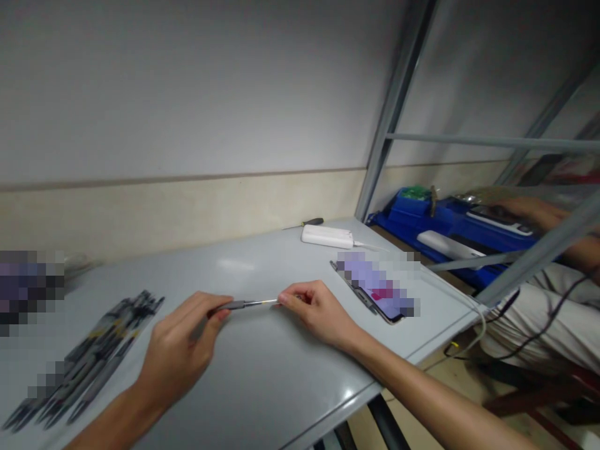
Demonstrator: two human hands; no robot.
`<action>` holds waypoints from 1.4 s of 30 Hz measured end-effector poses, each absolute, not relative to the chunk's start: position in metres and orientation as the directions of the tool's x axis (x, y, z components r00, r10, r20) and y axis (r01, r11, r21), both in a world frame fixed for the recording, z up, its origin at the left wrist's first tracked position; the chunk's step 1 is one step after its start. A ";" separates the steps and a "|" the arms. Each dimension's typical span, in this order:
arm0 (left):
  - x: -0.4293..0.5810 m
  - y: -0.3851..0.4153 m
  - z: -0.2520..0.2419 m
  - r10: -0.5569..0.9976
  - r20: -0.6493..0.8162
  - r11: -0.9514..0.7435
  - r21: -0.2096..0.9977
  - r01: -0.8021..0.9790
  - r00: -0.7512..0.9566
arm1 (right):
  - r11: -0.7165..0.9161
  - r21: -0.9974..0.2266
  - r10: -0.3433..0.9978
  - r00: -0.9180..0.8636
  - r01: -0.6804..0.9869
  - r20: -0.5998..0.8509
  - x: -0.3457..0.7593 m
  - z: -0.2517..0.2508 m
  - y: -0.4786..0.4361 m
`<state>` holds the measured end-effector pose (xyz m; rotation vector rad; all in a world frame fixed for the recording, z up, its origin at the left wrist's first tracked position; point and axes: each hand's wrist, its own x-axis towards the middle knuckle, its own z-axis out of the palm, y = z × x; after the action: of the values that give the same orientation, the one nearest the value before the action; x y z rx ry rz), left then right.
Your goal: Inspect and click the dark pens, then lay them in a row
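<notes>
Between my two hands, above the grey table [262,375], a slim pen [250,304] lies almost level. Its dark grey barrel is pinched by the fingertips of my left hand [180,344]. My right hand [321,315] has thumb and fingers closed on the other end, where a thin, pale refill-like length runs out of the barrel. The tip under the right fingers is hidden. Left of my left hand lies a bundle of grey and black pens [94,362], roughly side by side. Another dark pen [365,299] rests along the near side of a phone [375,284].
A white power bank [327,237] with a cable lies at the back, a screwdriver [313,221] behind it. A blurred item [28,284] sits far left. Beyond the metal frame [394,106] at right, another person's hand [529,209] is over a blue surface [398,219].
</notes>
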<state>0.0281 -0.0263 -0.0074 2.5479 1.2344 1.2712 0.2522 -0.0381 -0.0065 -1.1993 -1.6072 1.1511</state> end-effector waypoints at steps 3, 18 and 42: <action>0.031 -0.027 -0.013 0.754 0.563 -0.625 0.458 0.632 0.338 | 0.126 -0.973 0.980 -0.179 0.195 0.091 0.257 -0.002 -0.040; 0.043 -0.046 -0.013 0.794 0.369 -0.602 0.588 0.540 0.483 | -0.069 -0.650 0.997 -0.082 -0.757 -0.011 0.208 0.014 -0.035; 0.033 -0.036 -0.022 0.836 0.362 -0.548 0.535 0.643 0.411 | -0.338 -0.456 0.922 -0.387 -0.823 0.016 0.225 0.040 0.010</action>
<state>0.0334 -0.0356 -0.0216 2.3596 1.2823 0.8740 0.2246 0.0101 0.0395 -0.2934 -0.4753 1.9224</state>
